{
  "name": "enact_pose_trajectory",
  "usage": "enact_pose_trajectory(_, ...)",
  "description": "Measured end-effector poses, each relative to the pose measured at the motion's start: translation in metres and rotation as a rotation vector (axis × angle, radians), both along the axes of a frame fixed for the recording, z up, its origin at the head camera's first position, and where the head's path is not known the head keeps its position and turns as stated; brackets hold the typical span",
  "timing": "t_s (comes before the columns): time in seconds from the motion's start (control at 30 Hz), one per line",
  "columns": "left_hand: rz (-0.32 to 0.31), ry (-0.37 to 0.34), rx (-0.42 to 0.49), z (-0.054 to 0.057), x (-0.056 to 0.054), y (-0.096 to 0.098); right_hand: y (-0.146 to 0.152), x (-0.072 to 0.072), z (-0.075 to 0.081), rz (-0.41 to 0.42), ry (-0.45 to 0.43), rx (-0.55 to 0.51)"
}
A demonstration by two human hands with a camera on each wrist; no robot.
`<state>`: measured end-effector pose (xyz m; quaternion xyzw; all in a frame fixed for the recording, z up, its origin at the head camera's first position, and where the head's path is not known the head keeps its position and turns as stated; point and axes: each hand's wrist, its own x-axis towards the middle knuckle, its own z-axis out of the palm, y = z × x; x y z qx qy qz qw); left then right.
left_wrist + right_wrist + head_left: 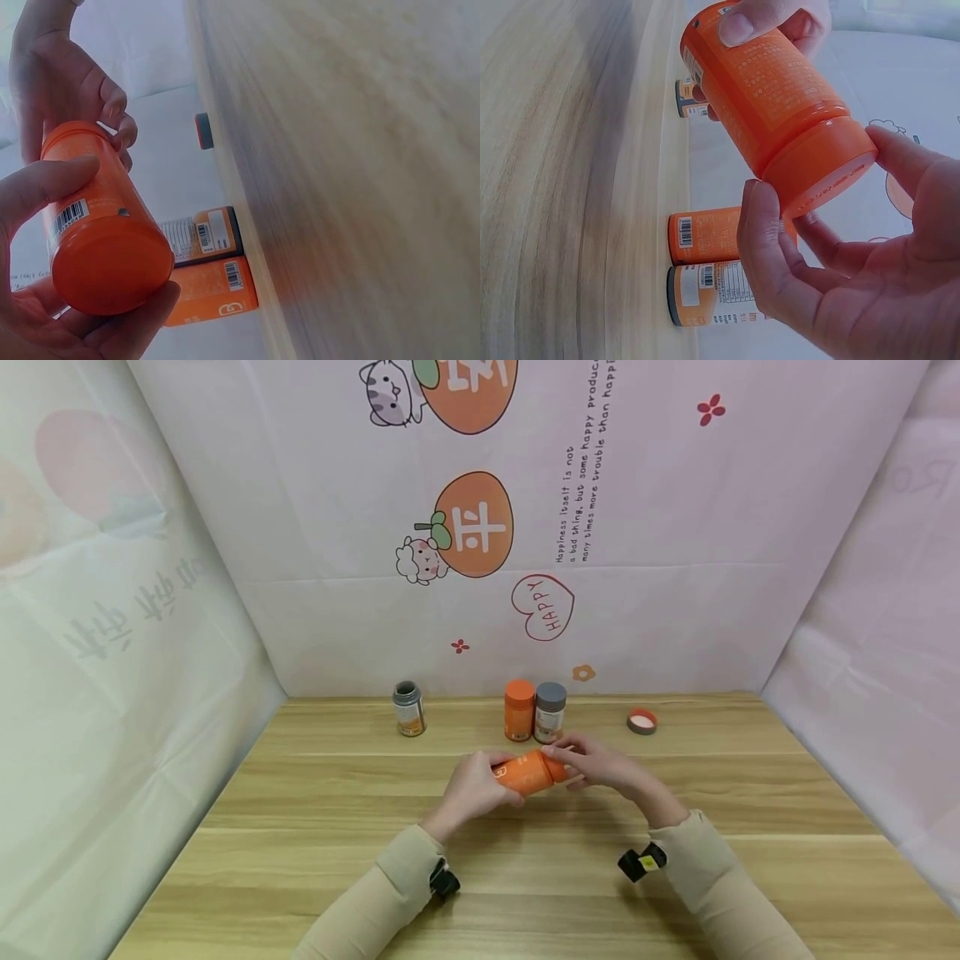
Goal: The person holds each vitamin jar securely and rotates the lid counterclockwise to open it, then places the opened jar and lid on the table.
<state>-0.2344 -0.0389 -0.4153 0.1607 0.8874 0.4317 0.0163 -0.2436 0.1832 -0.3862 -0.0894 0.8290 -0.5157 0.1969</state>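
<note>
Held above the table, an orange plastic bottle [525,773] tilts with its capped end toward the right. My left hand [476,787] grips its body, the thumb lying along the side in the left wrist view. At the other end my right hand [597,766] pinches the orange screw cap [821,166] between thumb and fingers. The cap sits on the bottle. Just behind stand another orange bottle [519,712] and a grey-capped bottle [550,713], side by side.
An uncapped grey bottle [408,710] stands at the back left of the wooden table [525,893]. A loose cap [642,721], grey outside with an orange rim, lies at the back right. A printed white sheet [337,527] hangs behind the table.
</note>
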Motion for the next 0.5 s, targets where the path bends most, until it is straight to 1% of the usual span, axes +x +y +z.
enact_pose_trajectory(0.3, -0.009, -0.001, 0.002, -0.0002, -0.0023, -0.0012, 0.0051, 0.0017, -0.0003, 0.050, 0.026, -0.086)
enact_pose_trajectory(0.5, -0.011, -0.006, 0.005, -0.0004, -0.0026, -0.0012, 0.0075, 0.0026, 0.0000, 0.073, 0.058, -0.097)
